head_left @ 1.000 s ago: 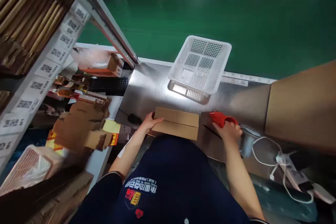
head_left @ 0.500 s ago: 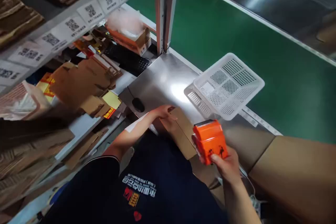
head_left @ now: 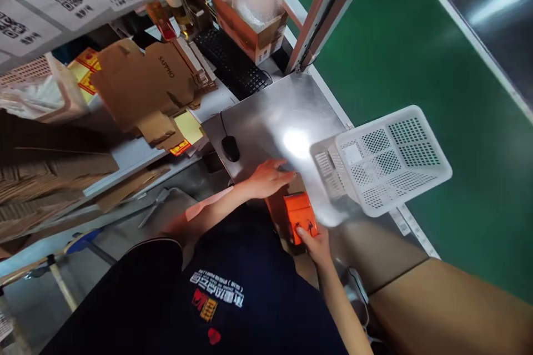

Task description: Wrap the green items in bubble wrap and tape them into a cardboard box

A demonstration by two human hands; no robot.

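My right hand (head_left: 315,245) is wrapped round an orange tape dispenser (head_left: 300,212), its thumb pressed on the near side. The dispenser sits against the top of a brown cardboard box (head_left: 297,182), covering much of it. At the box's far end lies my left hand (head_left: 271,178), fingers stretched out across the cardboard. The box is in front of my body, at the near part of a shiny metal table (head_left: 262,125). Whether any tape is on the box is hidden.
A white perforated basket (head_left: 366,208) stands at the right, partly over the green surface (head_left: 416,66). A black mouse (head_left: 230,148) and keyboard (head_left: 233,58) lie to the left. Flattened cardboard (head_left: 141,83) sits on the shelf side. A large carton (head_left: 449,310) is at the lower right.
My right hand has brought the tape dispenser left and down onto the box. My left hand's fingers have straightened over the box end. The view has turned.
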